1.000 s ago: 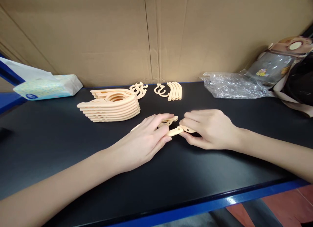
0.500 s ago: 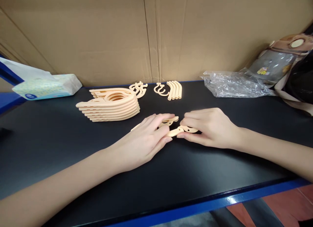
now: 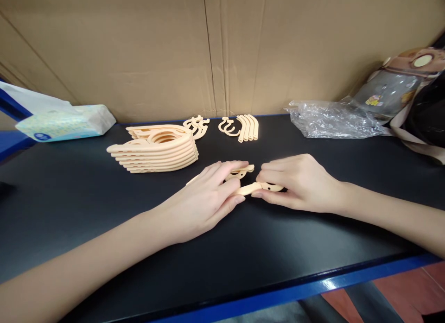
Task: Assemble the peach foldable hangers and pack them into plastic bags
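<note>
Over the black tabletop, my left hand [image 3: 212,193] is closed around a cream plastic hanger body [image 3: 246,189], much of which lies under the palm and fingers. A curved cream hanger arm [image 3: 273,187] with a small hole is pinched between the thumb and fingers of my right hand [image 3: 295,181]. The two pieces meet end to end in the gap between my hands, and the exact joint is partly hidden by the right fingertips. Behind my left hand stands a stack of cream folding hangers [image 3: 156,151].
Loose cream hooks [image 3: 198,126] lie at the back, with more hooks [image 3: 227,127] and several curved hanger arms [image 3: 248,128] to their right. A tissue pack [image 3: 69,123] sits at left. A crumpled plastic bag [image 3: 337,121] and a clear bottle [image 3: 385,91] are at right. Cardboard [image 3: 139,49] stands behind.
The hanger arm in my right hand has shifted slightly against the other piece's end, and the hole that showed there is now covered. My left hand stays nearly still.
</note>
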`<state>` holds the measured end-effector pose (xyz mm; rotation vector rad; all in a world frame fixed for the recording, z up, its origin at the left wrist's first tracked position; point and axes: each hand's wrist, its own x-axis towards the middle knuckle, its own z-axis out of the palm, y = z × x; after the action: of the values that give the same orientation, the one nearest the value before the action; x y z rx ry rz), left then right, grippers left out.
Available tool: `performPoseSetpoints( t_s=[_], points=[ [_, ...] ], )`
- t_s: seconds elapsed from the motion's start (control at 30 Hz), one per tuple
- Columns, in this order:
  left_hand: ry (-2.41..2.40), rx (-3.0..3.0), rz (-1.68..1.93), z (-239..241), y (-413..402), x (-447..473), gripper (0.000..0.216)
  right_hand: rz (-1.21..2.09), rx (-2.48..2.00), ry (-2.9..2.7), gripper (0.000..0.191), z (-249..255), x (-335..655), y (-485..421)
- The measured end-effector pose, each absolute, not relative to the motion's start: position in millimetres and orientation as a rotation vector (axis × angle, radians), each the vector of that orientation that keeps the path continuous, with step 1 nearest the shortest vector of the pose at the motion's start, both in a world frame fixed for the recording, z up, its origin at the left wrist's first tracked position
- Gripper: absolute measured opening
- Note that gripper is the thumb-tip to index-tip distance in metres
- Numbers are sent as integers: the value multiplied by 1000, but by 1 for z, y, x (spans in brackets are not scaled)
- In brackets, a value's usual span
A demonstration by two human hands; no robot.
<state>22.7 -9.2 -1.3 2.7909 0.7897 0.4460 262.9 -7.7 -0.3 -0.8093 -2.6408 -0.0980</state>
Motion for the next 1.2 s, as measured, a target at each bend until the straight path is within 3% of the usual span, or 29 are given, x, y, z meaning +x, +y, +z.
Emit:
performPoseSetpoints(
  t_s=[0.17, 0.4, 0.57, 0.8, 1.2],
  points=[
    [943, 2524, 511, 4, -4, 16, 21, -12, -751, -2691, 26, 2, 265, -9],
    [1038, 2316, 603, 2, 9, 11, 25, 111, -723, -2685, 3, 7, 266, -13],
    [1215, 2391, 606, 4, 9, 13, 15, 187, -651, -2699, 6, 13, 263, -14],
    [1368, 2505, 658, 2, 7, 9, 25, 197, -707, -2716, 15, 17, 266, -11],
    [1642, 2603, 419, 12, 1, 15, 33, 563, -672, -2751, 29, 17, 265, -8]
  ],
)
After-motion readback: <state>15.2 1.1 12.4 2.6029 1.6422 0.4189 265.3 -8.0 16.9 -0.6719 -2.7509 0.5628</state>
